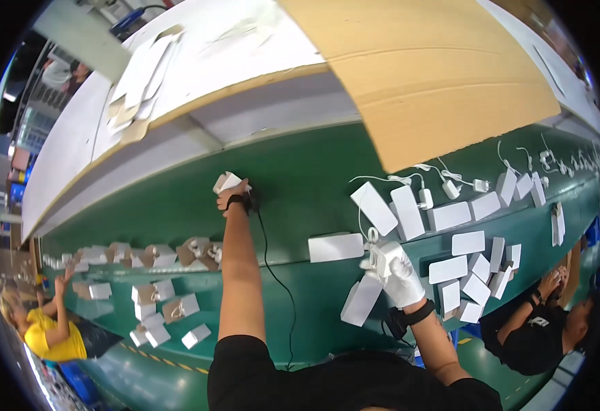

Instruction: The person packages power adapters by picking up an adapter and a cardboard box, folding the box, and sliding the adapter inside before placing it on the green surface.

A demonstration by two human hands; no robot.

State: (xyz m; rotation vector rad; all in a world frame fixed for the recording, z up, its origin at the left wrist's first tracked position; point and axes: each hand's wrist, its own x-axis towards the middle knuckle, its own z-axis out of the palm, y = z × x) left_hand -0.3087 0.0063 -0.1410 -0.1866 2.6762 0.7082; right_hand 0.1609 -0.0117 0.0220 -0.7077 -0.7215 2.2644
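My left arm stretches across the green bench, and the bare left hand (233, 196) is closed on a small white box (227, 181) with brown inner flaps showing. Nearer my body, my right hand (402, 279) wears a white glove. Its fingers are closed around a white charger with a coiled cable (381, 256), partly hidden by the glove. Just left of that hand lies a closed white box (335, 247), and another white box (362, 300) leans below it. Dark bands sit on both wrists; a black cord (277, 274) runs from the left one.
Several white boxes (447, 269) crowd the right side, with cabled chargers (450, 188) behind them. Opened boxes (157, 255) line the left. A cardboard sheet (437, 75) overhangs the bench from the white shelf (245, 41). Co-workers are at left (56, 335) and right (540, 329).
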